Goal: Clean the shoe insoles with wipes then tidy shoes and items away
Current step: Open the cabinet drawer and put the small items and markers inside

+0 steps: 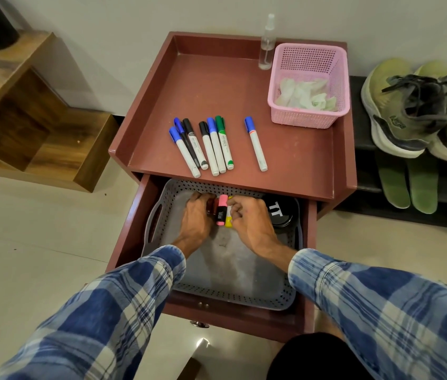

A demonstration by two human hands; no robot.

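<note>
My left hand [197,216] and right hand [249,219] both gripped a bunch of highlighters [221,211] in the grey tray [233,297] of the open drawer [126,237]. Markers [211,144] lay on the tabletop [217,86] above, wipes [304,94] in the pink basket [299,120]; shoes [398,111] and insoles [409,185] rested on the rack [365,133] at right.

The red-brown cabinet top [217,86] carries a pink basket [310,116] at its far right corner. A clear spray bottle [266,45] stands just left of the basket. Nearer and left of the basket lies one marker [256,144], then six markers [203,146] side by side. Right of the basket, a black shelf [362,138] bears shoes [392,111] and insoles [394,182].
</note>
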